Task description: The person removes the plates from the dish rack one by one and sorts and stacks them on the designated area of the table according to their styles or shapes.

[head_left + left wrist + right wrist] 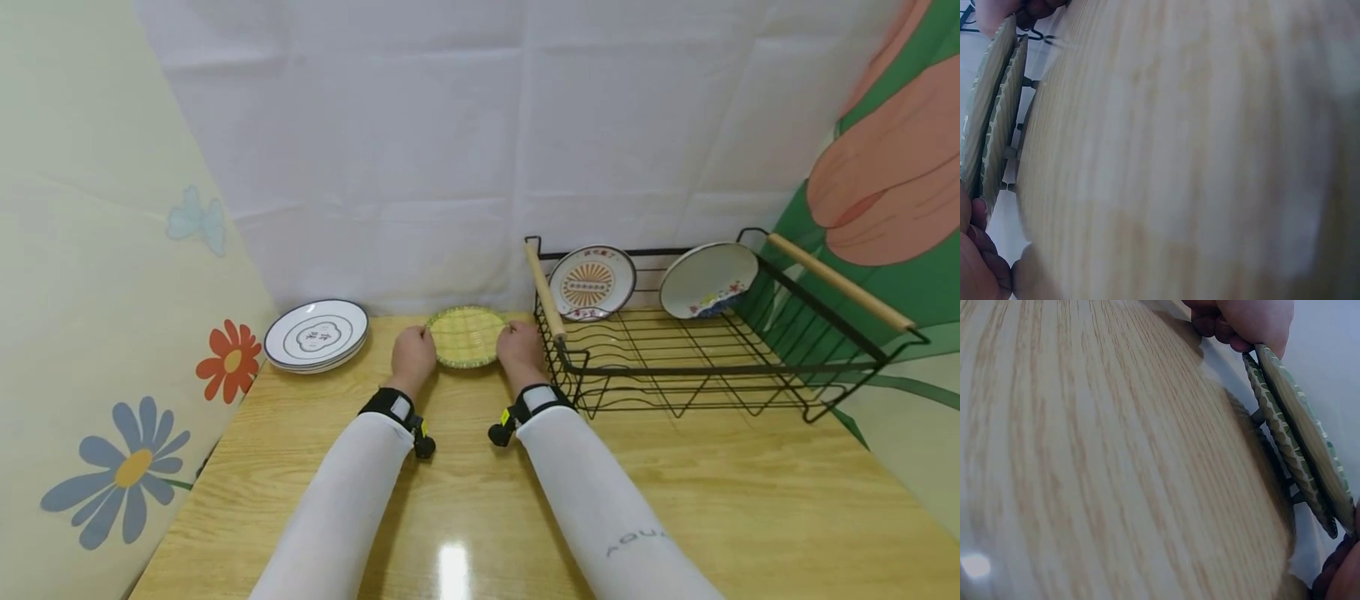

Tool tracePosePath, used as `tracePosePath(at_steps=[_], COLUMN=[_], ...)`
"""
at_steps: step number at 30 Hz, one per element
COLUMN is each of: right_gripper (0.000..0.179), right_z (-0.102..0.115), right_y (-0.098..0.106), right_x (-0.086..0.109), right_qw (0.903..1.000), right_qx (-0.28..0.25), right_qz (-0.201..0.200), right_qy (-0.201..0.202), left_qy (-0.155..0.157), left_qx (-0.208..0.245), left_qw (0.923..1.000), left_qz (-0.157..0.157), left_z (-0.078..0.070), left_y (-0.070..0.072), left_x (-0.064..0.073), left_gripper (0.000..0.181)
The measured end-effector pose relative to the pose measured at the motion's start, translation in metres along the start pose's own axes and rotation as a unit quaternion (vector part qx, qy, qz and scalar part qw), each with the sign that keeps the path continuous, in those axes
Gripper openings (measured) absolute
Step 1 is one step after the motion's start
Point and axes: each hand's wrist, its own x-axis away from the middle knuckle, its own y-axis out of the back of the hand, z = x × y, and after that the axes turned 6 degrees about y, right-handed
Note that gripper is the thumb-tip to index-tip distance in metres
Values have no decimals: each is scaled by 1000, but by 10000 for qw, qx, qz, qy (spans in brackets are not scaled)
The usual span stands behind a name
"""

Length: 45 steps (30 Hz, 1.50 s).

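A yellow round plate with a green rim and woven-looking surface is between my two hands, near the white backdrop. Both wrist views show it from the side as two stacked pieces, a ribbed upper plate over a ribbed lower plate. Short stubs stick out below the lower one, close over the table. My left hand pinches the left edge with curled fingers. My right hand grips the opposite edge the same way, next to the rack's left end.
A black wire dish rack with wooden handles stands at the right. In it lean a white plate with an orange sunburst and a white floral bowl. Several white plates with dark rims lie stacked at the left. Wooden table beneath.
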Motion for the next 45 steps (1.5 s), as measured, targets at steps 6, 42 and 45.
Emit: tracePosePath(at_steps=[6, 42, 45], right_gripper=[30, 66, 63], right_z=[3, 33, 48], right_y=[1, 9, 10], right_x=[1, 25, 35], right_qw=[9995, 9993, 9979], right_qx=[294, 262, -91], right_qz=[32, 107, 203], right_qy=[126, 257, 601], left_qy=[-20, -24, -140], left_qx=[-107, 214, 358], left_qw=[9999, 9937, 9944], left_qz=[-2, 1102, 983], left_z=[-1, 1, -4], left_y=[1, 42, 54], left_x=[-1, 2, 5], left_gripper=[37, 67, 67])
